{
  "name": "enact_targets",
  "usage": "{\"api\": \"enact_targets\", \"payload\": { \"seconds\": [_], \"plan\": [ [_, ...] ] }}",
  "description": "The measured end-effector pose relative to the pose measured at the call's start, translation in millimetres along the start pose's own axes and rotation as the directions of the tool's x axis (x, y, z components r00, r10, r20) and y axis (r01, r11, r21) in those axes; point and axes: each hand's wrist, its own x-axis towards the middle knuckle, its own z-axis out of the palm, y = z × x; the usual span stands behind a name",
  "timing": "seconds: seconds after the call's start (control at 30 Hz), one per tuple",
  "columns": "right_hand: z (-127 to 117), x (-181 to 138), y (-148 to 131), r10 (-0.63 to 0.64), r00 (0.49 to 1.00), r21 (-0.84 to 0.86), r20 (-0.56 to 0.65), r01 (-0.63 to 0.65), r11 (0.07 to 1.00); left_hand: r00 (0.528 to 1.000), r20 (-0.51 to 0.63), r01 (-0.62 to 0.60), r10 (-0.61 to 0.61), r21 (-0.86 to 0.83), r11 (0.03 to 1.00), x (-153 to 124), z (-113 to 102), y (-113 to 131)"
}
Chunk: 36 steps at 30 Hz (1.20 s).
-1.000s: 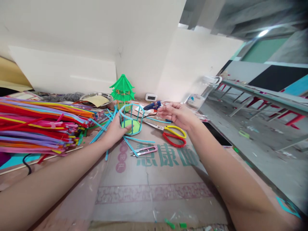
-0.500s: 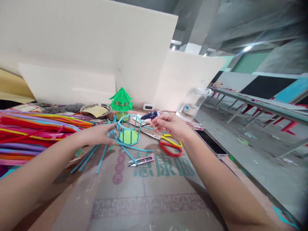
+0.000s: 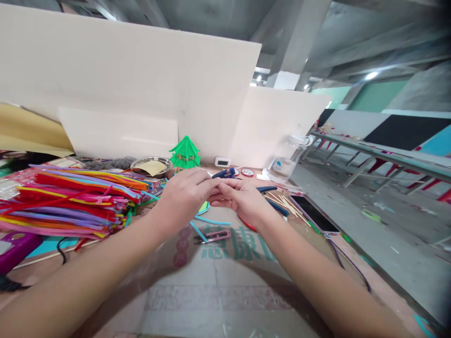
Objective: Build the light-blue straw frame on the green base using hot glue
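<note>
My left hand [image 3: 185, 193] and my right hand [image 3: 239, 199] meet fingertip to fingertip above the table, both closed in a pinch. What they pinch is too small to make out. They cover the blue stick frame; only a bit of its green base [image 3: 203, 208] shows below them. Loose blue strips [image 3: 211, 220] lie on the printed cardboard mat [image 3: 218, 277] just under the hands. A pink thread snip [image 3: 211, 236] lies nearer me. A red scissor handle [image 3: 247, 225] peeks out under my right wrist. A blue glue gun [image 3: 225, 173] lies just behind the fingers.
A big heap of coloured pipe cleaners [image 3: 70, 197] fills the left. A green pagoda model [image 3: 185, 152], a metal dish [image 3: 151, 165] and a small clock [image 3: 222, 163] stand by the white boards. A clear bottle [image 3: 285, 164] and a phone [image 3: 313, 213] lie at the right edge.
My left hand left the blue strips and frame and my right hand came in; both now pinch together in front of the frame. The view has shifted right.
</note>
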Motion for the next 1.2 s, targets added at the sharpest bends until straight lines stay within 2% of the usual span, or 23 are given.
{"api": "enact_targets", "payload": {
  "seconds": [0.07,0.13,0.23,0.33,0.4,0.57,0.73,0.9,1.0,1.07,1.13,1.2],
  "plan": [
    [1,-2,-3,0.035,0.999,0.051,0.025,-0.036,0.998,0.998,-0.012,-0.062,0.063,0.046,0.997,-5,-1,-5],
    [2,-4,-6,0.067,0.996,0.077,0.061,-0.072,0.994,0.997,-0.022,-0.070,0.071,0.035,0.997,-8,-4,-11],
    [1,-6,-9,0.040,0.998,0.070,0.056,-0.044,0.997,0.997,-0.048,0.062,-0.066,-0.085,0.994,-10,-5,-16],
    [0,-7,-10,0.016,0.999,0.072,0.036,-0.018,0.997,0.985,0.002,0.170,-0.174,-0.231,0.958,-8,-2,-16],
    [1,-7,-10,0.031,0.998,0.097,0.057,-0.037,0.995,0.988,0.019,0.150,-0.151,-0.269,0.951,-7,1,-13],
    [7,-9,-13,0.059,0.996,0.130,0.067,-0.067,0.989,0.995,-0.022,0.086,-0.095,-0.249,0.965,-9,2,-4],
    [12,-14,-16,0.080,0.994,0.109,0.071,-0.087,0.990,0.997,0.045,0.065,-0.057,-0.214,0.975,-13,3,2],
    [13,-15,-15,0.082,0.986,0.098,0.143,-0.096,0.990,0.993,0.098,0.081,-0.065,-0.172,0.982,-12,5,1],
    [7,-13,-18,0.044,0.992,0.069,0.117,-0.053,0.996,0.982,0.117,0.170,-0.151,-0.180,0.969,-10,1,-6],
    [2,-11,-21,0.022,0.998,0.030,0.066,-0.024,0.999,0.954,0.129,0.295,-0.271,-0.227,0.928,-7,-4,-12],
    [-2,-11,-24,0.006,1.000,-0.012,0.030,-0.005,1.000,0.896,0.183,0.443,-0.405,-0.309,0.841,-4,-8,-18],
    [-3,-11,-26,-0.006,1.000,-0.053,0.028,0.008,0.999,0.831,0.274,0.556,-0.485,-0.446,0.701,-2,-10,-22]
  ]
}}
